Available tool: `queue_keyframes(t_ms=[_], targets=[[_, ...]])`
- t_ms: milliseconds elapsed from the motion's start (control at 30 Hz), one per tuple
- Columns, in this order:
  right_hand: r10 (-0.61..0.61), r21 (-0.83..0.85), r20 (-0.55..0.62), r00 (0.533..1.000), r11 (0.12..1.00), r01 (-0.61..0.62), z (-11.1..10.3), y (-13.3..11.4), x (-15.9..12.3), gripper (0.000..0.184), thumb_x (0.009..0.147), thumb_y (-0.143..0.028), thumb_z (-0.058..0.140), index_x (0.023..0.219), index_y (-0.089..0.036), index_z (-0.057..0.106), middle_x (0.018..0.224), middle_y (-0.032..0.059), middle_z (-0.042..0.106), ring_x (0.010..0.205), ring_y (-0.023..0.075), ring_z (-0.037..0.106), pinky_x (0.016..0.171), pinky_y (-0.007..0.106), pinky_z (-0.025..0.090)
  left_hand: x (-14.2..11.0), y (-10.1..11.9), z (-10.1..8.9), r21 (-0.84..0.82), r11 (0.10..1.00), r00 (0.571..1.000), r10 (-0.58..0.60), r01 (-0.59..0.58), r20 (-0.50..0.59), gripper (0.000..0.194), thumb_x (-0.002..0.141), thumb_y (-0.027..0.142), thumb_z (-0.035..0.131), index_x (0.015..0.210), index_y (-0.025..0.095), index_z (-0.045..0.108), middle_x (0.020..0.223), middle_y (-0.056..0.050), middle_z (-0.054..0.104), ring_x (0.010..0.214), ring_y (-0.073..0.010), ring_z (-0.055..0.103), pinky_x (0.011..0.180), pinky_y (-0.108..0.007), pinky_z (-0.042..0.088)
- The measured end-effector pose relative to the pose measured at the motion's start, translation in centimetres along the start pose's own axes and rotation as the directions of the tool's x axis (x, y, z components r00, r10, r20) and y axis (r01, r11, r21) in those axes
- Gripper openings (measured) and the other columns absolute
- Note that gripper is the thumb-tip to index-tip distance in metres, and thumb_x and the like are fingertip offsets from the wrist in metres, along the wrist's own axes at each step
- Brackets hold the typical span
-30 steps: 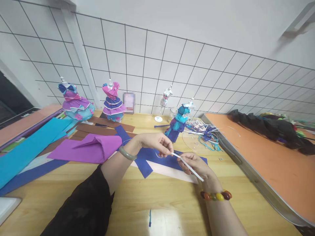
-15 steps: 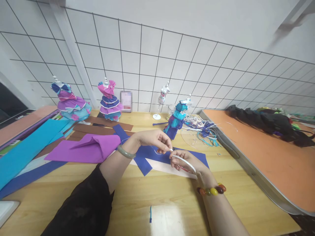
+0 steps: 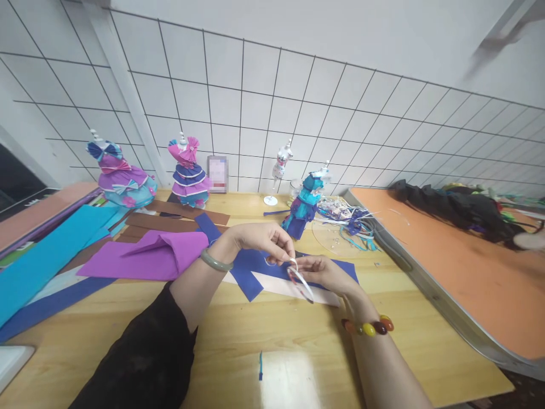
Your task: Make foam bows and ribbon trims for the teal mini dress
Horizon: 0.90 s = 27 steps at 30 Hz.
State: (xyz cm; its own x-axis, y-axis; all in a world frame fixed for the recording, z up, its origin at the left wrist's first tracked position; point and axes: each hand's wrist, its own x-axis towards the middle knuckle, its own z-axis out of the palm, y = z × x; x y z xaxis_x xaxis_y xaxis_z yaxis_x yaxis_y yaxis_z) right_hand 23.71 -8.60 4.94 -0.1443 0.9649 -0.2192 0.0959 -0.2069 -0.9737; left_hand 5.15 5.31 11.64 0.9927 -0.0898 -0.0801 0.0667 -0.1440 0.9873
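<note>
A narrow white strip [image 3: 301,284], looped and partly reddish on its inner side, hangs between my hands over the table. My left hand [image 3: 268,241], with a pale green bangle at the wrist, pinches its upper end between thumb and fingers. Close beside it my right hand [image 3: 323,274] has its fingertips closed at the strip; the exact grip is partly hidden. Beneath both hands lie dark blue fabric strips [image 3: 247,281] and a pale pink strip [image 3: 281,288]. A folded purple cloth [image 3: 140,258] lies left of my left wrist.
Dressed mini mannequins [image 3: 189,176] and a bare one [image 3: 281,162] stand along the tiled wall. Tangled ribbons [image 3: 355,221] lie behind my right hand. Turquoise fabric [image 3: 63,244] covers the left side. An orange-topped table [image 3: 447,255] adjoins on the right, with another person's hand [image 3: 530,241] at its edge.
The strip's loop has swung down and left, off the back of my right hand. My right hand has shifted its grip near the left fingertips. Another person's hand has appeared at the right edge.
</note>
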Motion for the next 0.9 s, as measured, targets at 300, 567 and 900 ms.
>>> queue_keyframes(t_ms=[300,567,900], targets=[[-0.181,-0.336,-0.511,0.84,0.942,-0.002,-3.1,1.3,0.1,0.028,0.068,-0.036,0.063,0.088,-0.017,0.067,0.092,0.0109,0.068,0.085,0.0259,0.061,0.075,0.038,0.045,0.0,-0.8,-0.7,-0.063,0.996,0.993,-0.062,0.056,-0.103,0.024,0.067,0.028,0.065,0.084,0.012,0.063,0.064,-0.002,0.059,0.05,-0.0052,0.051,0.049,-0.018,0.042],[-0.265,-0.801,-0.286,0.921,0.593,-0.079,-1.3,2.1,1.1,0.023,0.074,-0.017,0.05,0.088,-0.02,0.068,0.088,0.0096,0.068,0.081,0.0227,0.06,0.071,0.031,0.041,1.2,-1.2,-0.2,-0.238,0.969,0.975,-0.111,0.063,-0.193,0.024,0.067,0.028,0.065,0.083,0.012,0.06,0.066,-0.003,0.061,0.054,-0.0073,0.056,0.052,-0.02,0.045],[-0.756,-0.792,-0.484,0.44,0.593,0.147,0.3,-0.6,-0.1,0.013,0.08,-0.027,0.051,0.079,-0.019,0.061,0.081,0.0063,0.064,0.079,0.02,0.057,0.073,0.035,0.043,2.1,-1.9,0.4,-0.318,0.944,0.971,-0.153,0.089,-0.181,0.031,0.064,0.034,0.066,0.084,0.013,0.055,0.078,-0.009,0.065,0.068,-0.0174,0.063,0.054,-0.025,0.047]])
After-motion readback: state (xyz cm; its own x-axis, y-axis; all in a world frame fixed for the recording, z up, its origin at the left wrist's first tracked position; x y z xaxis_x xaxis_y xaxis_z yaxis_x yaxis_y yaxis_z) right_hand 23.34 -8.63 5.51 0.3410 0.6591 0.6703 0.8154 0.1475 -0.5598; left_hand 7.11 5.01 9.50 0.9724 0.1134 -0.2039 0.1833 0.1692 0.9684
